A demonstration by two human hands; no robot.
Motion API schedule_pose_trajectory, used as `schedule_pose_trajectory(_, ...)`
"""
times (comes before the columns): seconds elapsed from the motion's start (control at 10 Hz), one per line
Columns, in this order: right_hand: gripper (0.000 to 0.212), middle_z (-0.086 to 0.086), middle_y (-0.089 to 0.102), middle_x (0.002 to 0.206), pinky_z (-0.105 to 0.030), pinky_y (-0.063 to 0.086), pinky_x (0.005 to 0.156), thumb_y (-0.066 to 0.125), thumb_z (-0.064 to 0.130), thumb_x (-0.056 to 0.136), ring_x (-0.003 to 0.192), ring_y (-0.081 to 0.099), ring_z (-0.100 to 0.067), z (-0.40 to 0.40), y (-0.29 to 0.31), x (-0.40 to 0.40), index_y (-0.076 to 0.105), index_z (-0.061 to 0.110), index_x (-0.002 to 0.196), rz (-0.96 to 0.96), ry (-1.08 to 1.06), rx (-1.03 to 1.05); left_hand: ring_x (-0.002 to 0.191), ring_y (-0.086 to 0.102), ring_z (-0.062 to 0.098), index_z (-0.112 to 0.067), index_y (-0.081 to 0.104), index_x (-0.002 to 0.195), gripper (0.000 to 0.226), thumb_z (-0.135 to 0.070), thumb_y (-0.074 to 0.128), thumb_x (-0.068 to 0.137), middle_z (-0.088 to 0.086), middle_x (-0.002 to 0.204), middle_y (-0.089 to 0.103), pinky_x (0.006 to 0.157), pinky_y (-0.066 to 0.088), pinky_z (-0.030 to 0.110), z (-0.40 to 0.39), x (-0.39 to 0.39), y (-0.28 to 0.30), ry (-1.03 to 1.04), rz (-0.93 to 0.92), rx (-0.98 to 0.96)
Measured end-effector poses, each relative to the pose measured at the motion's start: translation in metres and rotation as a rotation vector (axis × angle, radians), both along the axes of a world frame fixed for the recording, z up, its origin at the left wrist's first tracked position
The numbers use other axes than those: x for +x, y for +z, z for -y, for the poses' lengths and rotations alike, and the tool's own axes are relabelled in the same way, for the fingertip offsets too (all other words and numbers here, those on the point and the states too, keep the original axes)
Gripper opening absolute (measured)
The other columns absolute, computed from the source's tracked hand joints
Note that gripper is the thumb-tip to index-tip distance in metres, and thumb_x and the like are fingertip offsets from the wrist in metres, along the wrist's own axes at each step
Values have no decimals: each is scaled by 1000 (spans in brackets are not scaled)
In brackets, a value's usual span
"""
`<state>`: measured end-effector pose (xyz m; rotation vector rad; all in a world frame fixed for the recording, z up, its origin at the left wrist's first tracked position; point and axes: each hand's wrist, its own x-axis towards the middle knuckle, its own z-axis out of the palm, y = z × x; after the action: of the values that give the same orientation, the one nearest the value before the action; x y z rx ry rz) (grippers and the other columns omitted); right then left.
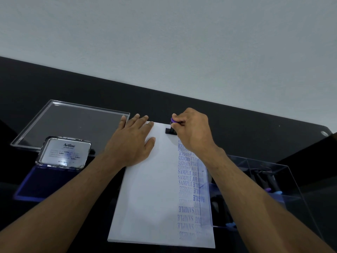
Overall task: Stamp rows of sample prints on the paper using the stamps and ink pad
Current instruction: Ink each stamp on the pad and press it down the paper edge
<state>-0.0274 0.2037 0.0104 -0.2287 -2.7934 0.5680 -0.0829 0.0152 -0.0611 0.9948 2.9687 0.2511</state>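
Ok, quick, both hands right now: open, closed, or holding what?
Left hand: open, pressed flat on the paper.
Right hand: gripping the stamp, its base down on the paper's far end.

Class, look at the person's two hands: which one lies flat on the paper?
The left hand lies flat, fingers straight, on the paper. The right hand instead grips the stamp.

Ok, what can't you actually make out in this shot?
- Head view: the stamp face, pressed on the paper, and most of its handle inside the right hand.
- Prints beneath the right forearm.
- Stamps in the clear box: glare and blur.
- Ink pad lid small print: too small.
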Motion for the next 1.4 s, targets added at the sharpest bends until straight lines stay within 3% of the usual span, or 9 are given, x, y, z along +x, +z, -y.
schedule_pose_trajectory(0.3,18,0,65,94,-21,53,76,64,24,94,79,60,-10,1,-5,2,76,13,102,-58,6,6,155,8,22,-24,25,158,74,-57,16,92,0,167,18,125,5,52,-1,0,0,5,11,7)
schedule_pose_trajectory(0.6,19,1,64,92,-2,32,64,66,23,93,76,55,-6,0,-5,-3,76,13,105,-50,-14,-14,155,9,22,-23,26,157,74,-57,16,92,1,166,19,125,5,53,0,0,1,2,12,20)
schedule_pose_trajectory(1.0,18,3,61,91,-14,42,77,63,23,95,78,55,-6,-3,-2,-8,76,14,105,-5,10,39,155,8,22,-24,25,158,73,-57,16,93,1,167,18,125,4,53,0,-1,-2,1,10,12)
schedule_pose_trajectory(1.4,17,2,63,91,-18,44,74,61,23,96,78,57,-10,0,-6,0,76,15,100,-2,20,108,155,7,22,-24,24,158,75,-58,14,92,0,167,17,125,4,53,0,-1,-1,1,12,1)
